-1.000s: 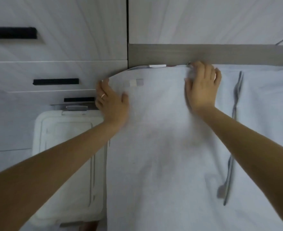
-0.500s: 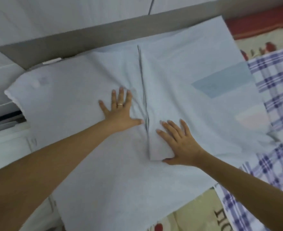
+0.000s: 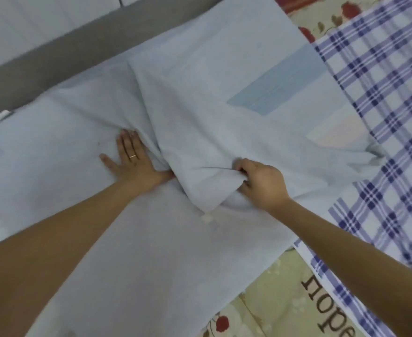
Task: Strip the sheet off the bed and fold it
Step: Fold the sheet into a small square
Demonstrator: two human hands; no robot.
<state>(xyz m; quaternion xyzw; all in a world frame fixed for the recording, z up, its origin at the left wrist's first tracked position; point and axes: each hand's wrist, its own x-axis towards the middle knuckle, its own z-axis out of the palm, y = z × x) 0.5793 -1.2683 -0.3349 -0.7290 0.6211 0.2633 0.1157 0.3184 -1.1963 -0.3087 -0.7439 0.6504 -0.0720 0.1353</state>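
Sideways, dark "hope" lettering (image 3: 327,310) beside the pale sheet (image 3: 200,98).

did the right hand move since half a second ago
Yes. The right hand shifted slightly toward the plaid cloth, away from the left hand, and now grips the sheet.

Left hand (image 3: 134,164) presses flat on the pale sheet (image 3: 151,251); right hand (image 3: 261,184) grips its bunched fold.

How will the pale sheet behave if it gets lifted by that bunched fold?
Likely floppy: the pale sheet bunches and creases where the right hand grips it, so it should drape, not hold shape. Probably light, since a one-hand pinch raises a fold. It may slide unless pinned; the left hand presses it flat.
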